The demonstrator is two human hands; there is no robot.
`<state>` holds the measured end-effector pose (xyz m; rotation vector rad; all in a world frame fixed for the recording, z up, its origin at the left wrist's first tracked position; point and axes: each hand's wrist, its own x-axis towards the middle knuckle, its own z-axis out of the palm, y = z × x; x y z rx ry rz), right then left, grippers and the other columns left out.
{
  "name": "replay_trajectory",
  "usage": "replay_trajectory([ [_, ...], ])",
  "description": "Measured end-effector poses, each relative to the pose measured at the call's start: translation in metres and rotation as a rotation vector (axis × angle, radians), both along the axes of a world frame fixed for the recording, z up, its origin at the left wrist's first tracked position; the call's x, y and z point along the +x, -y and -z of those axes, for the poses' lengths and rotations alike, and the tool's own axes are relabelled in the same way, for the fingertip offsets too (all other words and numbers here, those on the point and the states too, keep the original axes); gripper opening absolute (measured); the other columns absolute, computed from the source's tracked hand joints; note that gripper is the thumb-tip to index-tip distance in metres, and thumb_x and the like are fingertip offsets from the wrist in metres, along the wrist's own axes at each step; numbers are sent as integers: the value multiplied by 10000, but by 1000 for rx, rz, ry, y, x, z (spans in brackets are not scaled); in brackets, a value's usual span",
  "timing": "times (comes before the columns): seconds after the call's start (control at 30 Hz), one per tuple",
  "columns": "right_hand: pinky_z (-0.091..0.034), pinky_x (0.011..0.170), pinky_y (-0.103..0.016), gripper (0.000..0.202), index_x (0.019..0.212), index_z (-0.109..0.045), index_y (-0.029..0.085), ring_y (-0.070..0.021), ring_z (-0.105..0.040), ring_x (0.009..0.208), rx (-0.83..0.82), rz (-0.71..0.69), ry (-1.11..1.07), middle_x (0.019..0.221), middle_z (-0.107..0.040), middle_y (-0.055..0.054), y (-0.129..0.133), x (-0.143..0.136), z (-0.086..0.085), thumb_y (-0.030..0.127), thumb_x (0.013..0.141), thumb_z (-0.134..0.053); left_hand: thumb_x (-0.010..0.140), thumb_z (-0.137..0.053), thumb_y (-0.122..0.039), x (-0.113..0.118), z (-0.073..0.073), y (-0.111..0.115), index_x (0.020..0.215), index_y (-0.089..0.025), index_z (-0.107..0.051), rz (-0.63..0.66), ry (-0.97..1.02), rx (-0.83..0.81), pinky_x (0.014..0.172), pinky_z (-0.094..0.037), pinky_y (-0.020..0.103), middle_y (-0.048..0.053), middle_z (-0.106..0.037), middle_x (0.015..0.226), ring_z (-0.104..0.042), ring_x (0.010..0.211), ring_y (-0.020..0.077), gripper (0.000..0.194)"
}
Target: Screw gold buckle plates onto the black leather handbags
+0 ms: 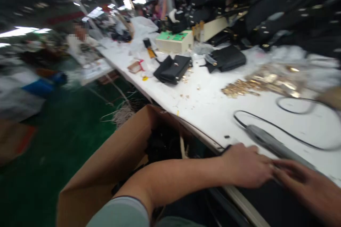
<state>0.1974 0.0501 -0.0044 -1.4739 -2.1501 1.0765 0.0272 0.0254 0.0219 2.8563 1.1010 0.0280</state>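
My left hand reaches across the front edge of the table, with its fingers curled down over a black item. This looks like a bag, but blur and the hands hide most of it. My right hand meets the left fingertips, its thumb and fingers drawn together; what they pinch is hidden. Just beyond both hands lies a grey bar-shaped tool with a black cord.
A cardboard box with black pieces stands left against the white table. Gold metal fittings, a black bag, another black bag and a cream-and-green machine are farther back. A person is at far left.
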Motion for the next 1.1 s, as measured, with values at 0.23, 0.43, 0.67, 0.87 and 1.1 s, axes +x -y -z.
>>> replay_trajectory([
  [0.23, -441, 582, -276, 256, 990, -728, 218, -154, -613, 618, -160, 322, 44, 715, -697, 9, 0, 22, -28, 260, 767, -611, 956, -599, -289, -3, 27, -28, 913, -246, -755, -64, 421, -96, 815, -497, 383, 13, -746, 1088, -614, 912, 213, 167],
  [0.43, -383, 551, -217, 219, 966, -718, 199, -105, -565, 595, -136, 327, -39, 680, -663, 40, 3, 26, -21, 226, 772, -621, 954, -599, -247, -7, 21, -27, 999, -226, -758, 23, 417, -75, 844, -513, 378, 32, -731, 1168, -614, 931, 212, 166],
  [0.67, -403, 580, -212, 237, 980, -715, 204, -101, -581, 609, -168, 288, -63, 688, -665, 48, 0, 31, -19, 203, 764, -616, 960, -580, -244, -8, 17, -36, 1010, -233, -761, 84, 358, -64, 865, -538, 399, 40, -708, 1216, -609, 977, 230, 188],
  [0.87, -400, 581, -217, 255, 991, -703, 213, -103, -588, 615, -169, 301, -35, 707, -673, 49, 0, 29, -20, 194, 751, -619, 956, -575, -228, -8, 21, -36, 974, -228, -751, 82, 382, -72, 880, -542, 405, 52, -696, 1225, -608, 978, 224, 177],
  [1.1, -379, 559, -226, 284, 986, -678, 224, -109, -583, 605, -197, 324, -19, 706, -675, 52, -1, 27, -19, 163, 722, -596, 976, -552, -239, -12, 27, -38, 1034, -230, -732, 95, 448, -93, 860, -527, 393, 48, -693, 1215, -592, 981, 218, 189],
])
